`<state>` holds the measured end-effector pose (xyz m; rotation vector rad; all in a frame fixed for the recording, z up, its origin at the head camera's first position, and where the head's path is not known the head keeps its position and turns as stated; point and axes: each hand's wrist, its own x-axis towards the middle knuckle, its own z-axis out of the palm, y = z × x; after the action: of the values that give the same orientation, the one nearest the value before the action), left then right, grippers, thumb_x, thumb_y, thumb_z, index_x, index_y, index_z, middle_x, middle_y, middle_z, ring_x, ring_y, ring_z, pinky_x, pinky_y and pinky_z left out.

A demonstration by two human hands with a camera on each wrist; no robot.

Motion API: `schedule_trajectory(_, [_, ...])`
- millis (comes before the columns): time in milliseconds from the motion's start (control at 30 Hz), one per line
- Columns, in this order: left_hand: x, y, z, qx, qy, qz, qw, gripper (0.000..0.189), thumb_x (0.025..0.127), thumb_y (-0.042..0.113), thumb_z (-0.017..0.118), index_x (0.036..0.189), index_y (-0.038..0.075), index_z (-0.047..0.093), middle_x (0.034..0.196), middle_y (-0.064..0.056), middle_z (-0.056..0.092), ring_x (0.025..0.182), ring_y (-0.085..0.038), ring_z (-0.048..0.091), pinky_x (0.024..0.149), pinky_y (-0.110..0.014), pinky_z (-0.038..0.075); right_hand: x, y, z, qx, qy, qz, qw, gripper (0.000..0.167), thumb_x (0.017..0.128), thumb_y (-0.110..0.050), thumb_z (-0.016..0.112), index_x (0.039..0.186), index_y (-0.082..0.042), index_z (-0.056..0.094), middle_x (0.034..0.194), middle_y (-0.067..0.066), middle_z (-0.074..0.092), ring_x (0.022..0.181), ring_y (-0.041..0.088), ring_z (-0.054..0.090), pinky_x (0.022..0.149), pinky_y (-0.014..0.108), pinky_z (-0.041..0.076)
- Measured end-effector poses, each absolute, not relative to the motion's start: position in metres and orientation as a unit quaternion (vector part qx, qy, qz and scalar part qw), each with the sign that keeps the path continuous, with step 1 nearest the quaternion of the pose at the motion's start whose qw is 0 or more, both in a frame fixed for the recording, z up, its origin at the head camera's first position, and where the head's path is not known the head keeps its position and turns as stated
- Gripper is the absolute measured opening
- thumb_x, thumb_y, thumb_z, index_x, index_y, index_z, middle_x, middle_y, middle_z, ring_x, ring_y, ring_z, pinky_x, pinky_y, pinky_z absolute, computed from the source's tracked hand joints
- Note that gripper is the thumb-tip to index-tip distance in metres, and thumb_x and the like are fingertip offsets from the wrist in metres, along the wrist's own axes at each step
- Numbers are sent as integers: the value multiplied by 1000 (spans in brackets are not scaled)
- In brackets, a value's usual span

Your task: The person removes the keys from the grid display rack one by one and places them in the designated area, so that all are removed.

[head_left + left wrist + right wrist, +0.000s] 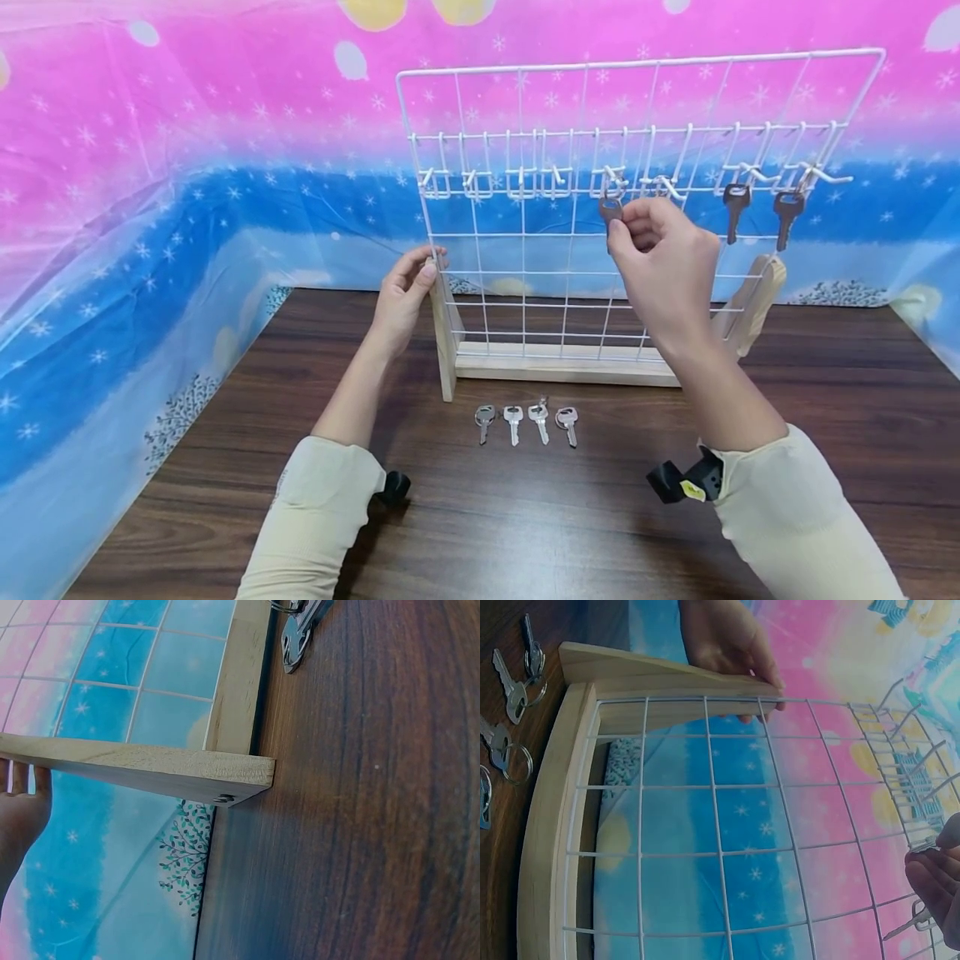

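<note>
While your left hand [401, 304] grips a wooden side post [444, 346], your right hand [667, 271] holds a key [611, 212] by a hook [615, 177]

Right fingertips: narrow pinch on the key's lower part, ring [609, 192] uppermost — presumably to meet the hook; whether seated, you cannot tell. Left fingers: curled round the post, likely bracing the wire rack [641, 62]. Right of your pinch: two hung keys [737, 200]. Below: four keys [513, 413], rowed on the tabletop [525, 517], apparently for easy picking. Edges: other hooks [557, 175] jut nearby — your room lies on the rack's near side.
</note>
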<state>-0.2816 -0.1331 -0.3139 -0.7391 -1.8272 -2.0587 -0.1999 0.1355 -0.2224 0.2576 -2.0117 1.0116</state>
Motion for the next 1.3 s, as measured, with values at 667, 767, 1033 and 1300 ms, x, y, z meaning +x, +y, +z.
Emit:
schedule_trajectory(667, [-279, -132, -312, -239, -637, -719, 141, 27, 96, 7, 49, 120, -5, 52, 113, 3, 58, 108, -18, 53, 90, -30, 42, -185, 134, -222, 131, -772, 422, 457, 12, 86, -6, 61, 88, 5, 66, 75, 11, 66, 64, -6, 54, 63, 11, 44])
schedule_trajectory(767, [-279, -133, -312, -242, -639, -716, 143, 27, 95, 11, 51, 119, -3, 53, 112, 4, 58, 107, -17, 53, 89, -30, 42, -184, 135, -221, 140, -766, 425, 462, 12, 86, -5, 61, 87, 6, 65, 74, 11, 66, 63, -9, 52, 62, 11, 44])
schedule_trajectory(1033, [-282, -133, -312, -246, -637, -717, 139, 27, 96, 13, 51, 119, -1, 54, 119, -8, 56, 112, -24, 52, 92, -32, 41, -182, 139, -221, 139, -763, 425, 467, 13, 86, -6, 61, 89, 5, 66, 75, 11, 66, 63, -9, 53, 62, 12, 44])
schedule_trajectory(1300, [-280, -133, -313, -248, -626, -726, 140, 21, 95, 13, 53, 114, 10, 60, 117, -5, 58, 109, -19, 54, 91, -31, 42, -179, 139, -220, 142, -753, 437, 471, 11, 84, -5, 62, 86, 6, 65, 74, 11, 65, 62, -6, 54, 61, 12, 44])
